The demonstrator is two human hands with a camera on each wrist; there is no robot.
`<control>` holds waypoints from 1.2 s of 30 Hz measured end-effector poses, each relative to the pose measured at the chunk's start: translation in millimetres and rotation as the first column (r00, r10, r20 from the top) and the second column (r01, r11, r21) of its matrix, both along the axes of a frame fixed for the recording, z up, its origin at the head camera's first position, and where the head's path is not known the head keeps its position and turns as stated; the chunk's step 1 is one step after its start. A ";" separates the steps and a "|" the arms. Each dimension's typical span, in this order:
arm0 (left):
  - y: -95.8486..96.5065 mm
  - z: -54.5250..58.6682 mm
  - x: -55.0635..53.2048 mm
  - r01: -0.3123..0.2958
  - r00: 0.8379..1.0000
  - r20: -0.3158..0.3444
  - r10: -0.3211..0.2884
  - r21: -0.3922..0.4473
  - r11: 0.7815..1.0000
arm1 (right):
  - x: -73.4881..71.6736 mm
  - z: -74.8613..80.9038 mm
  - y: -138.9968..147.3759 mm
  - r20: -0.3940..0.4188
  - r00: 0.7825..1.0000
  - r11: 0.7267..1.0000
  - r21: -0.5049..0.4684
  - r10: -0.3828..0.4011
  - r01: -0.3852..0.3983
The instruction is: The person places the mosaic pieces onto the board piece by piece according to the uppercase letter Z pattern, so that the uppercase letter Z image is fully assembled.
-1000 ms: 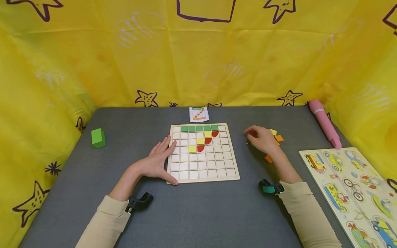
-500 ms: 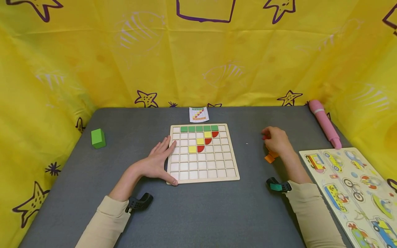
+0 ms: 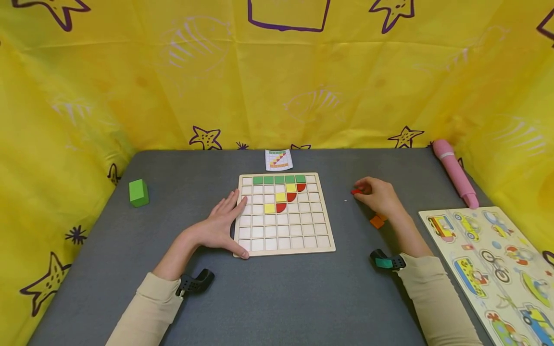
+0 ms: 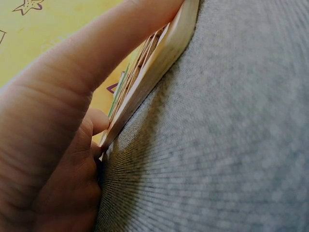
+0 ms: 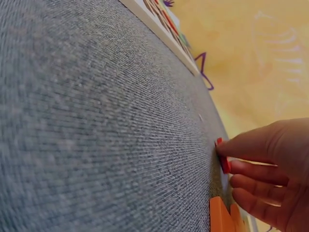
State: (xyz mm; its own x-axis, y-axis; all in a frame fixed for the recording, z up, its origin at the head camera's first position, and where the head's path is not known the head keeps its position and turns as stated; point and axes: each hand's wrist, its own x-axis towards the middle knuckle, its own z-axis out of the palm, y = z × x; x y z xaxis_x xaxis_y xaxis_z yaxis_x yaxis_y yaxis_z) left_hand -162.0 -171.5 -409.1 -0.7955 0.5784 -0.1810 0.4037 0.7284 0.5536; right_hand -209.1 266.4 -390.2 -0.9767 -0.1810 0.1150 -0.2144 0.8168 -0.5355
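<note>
A wooden grid board (image 3: pixel 298 230) lies mid-table, with a row of green square tiles (image 3: pixel 279 179) along its top. Yellow squares (image 3: pixel 281 197) and red quarter-circle tiles (image 3: pixel 291 197) step diagonally down to the left below them. My left hand (image 3: pixel 220 223) rests spread along the board's left edge; its thumb (image 4: pixel 111 43) crosses the frame in the left wrist view. Right of the board, my right hand (image 3: pixel 378 197) pinches a small red tile (image 5: pixel 223 157) between thumb and fingers, low over the table. Orange tiles (image 3: pixel 377 221) lie under that hand, partly hidden.
Behind the board lies a small pattern card (image 3: pixel 279 159). A green block (image 3: pixel 138 193) stands at the left. On the right are a pink microphone-shaped object (image 3: pixel 454 173) and a wooden picture puzzle (image 3: pixel 489 259). Yellow cloth (image 3: pixel 268 86) surrounds the table.
My right hand went right to the loose tiles, then came back slightly left with a red tile in its fingertips. The left hand stays on the board.
</note>
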 end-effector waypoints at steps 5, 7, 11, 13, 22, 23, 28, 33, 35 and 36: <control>0.9 0.5 0.6 -0.001 1.000 0.004 0.001 0.005 1.000 | -0.3 -0.8 -2.7 -0.002 1.000 1.000 0.007 -0.001 0.001; 0.9 0.1 0.6 -0.001 1.000 0.003 0.000 0.007 1.000 | -0.8 -1.4 -5.3 -0.010 1.000 1.000 0.007 0.010 -0.010; 0.6 -1.0 0.1 0.000 1.000 -0.002 0.000 0.004 1.000 | -2.4 -1.3 -13.8 -0.001 0.999 0.999 -0.009 0.041 -0.041; 0.4 -1.1 -0.1 0.000 1.000 -0.003 0.000 -0.001 1.000 | -2.7 -0.7 -19.7 0.016 0.998 0.998 -0.019 0.060 -0.060; 0.8 -1.0 -2.0 0.005 1.000 0.003 -0.005 -0.011 1.000 | 3.8 4.9 -66.6 0.105 0.981 0.981 -0.129 0.162 -0.148; 0.9 -0.9 -2.1 0.006 1.000 0.002 -0.006 -0.012 1.000 | 5.3 5.2 -72.8 0.109 0.977 0.975 -0.143 0.186 -0.169; 0.5 -1.1 -2.4 0.008 1.000 0.004 -0.008 -0.014 1.000 | 13.2 6.5 -103.1 0.113 0.949 0.946 -0.176 0.295 -0.273; 0.0 -1.7 -2.3 0.009 1.000 0.000 -0.009 -0.014 1.000 | 20.5 5.9 -129.5 0.104 0.915 0.910 -0.201 0.389 -0.363; 0.0 -1.5 -2.2 0.008 1.000 -0.004 -0.008 -0.009 1.000 | 22.8 5.2 -138.7 0.101 0.902 0.895 -0.205 0.421 -0.395; 0.1 -1.2 -2.2 0.008 1.000 -0.004 -0.008 -0.005 1.000 | 24.0 4.9 -142.9 0.092 0.894 0.888 -0.202 0.438 -0.414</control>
State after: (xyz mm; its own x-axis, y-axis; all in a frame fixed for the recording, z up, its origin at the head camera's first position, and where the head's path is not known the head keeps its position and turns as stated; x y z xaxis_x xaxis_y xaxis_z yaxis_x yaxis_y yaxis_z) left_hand -164.1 -171.4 -410.4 -0.7918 0.5835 -0.1803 0.4117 0.7280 0.5481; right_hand -185.2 123.5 -385.4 -0.8179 -0.5724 0.0584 -0.4388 0.5549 -0.7068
